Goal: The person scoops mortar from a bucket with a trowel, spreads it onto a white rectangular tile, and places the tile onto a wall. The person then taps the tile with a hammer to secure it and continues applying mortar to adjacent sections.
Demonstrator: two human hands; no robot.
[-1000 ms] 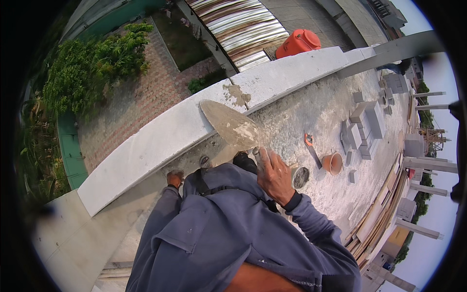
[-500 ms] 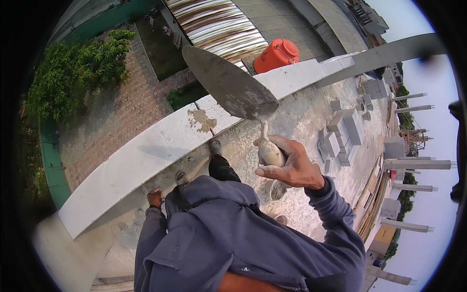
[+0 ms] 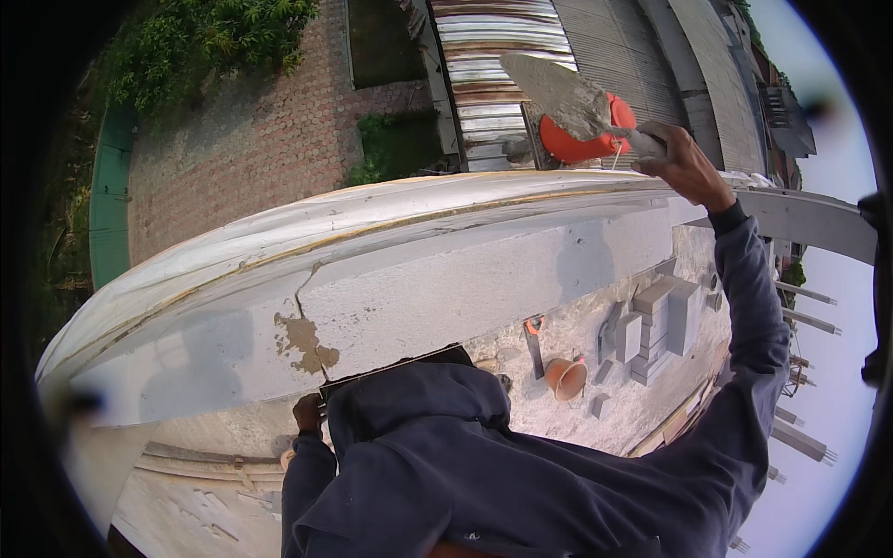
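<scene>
My right hand [image 3: 684, 166], its arm stretched far out to the right, is closed around the handle of a trowel [image 3: 556, 96]. The broad grey blade points left beyond the wall, in front of an orange-red container [image 3: 575, 141] that it partly covers. Below me runs a pale block wall [image 3: 446, 307], with a thin joint across it and a brown patch of mortar [image 3: 302, 342] beside that joint. At the wall's near edge, my left hand [image 3: 308, 412] is low and curled, close to the mortar patch. What it grips, if anything, is hidden.
On the rough floor to the right are a brown bucket [image 3: 566, 378], a handsaw with an orange handle [image 3: 533, 349] and stacked grey blocks [image 3: 665, 325]. Past the wall, a paved yard [image 3: 233, 158] lies far below, beside a corrugated roof [image 3: 502, 37].
My right hand has carried the trowel away from my body, rightward and out past the wall. I have leaned over the wall, and its far side now shows. My left hand is lower in view.
</scene>
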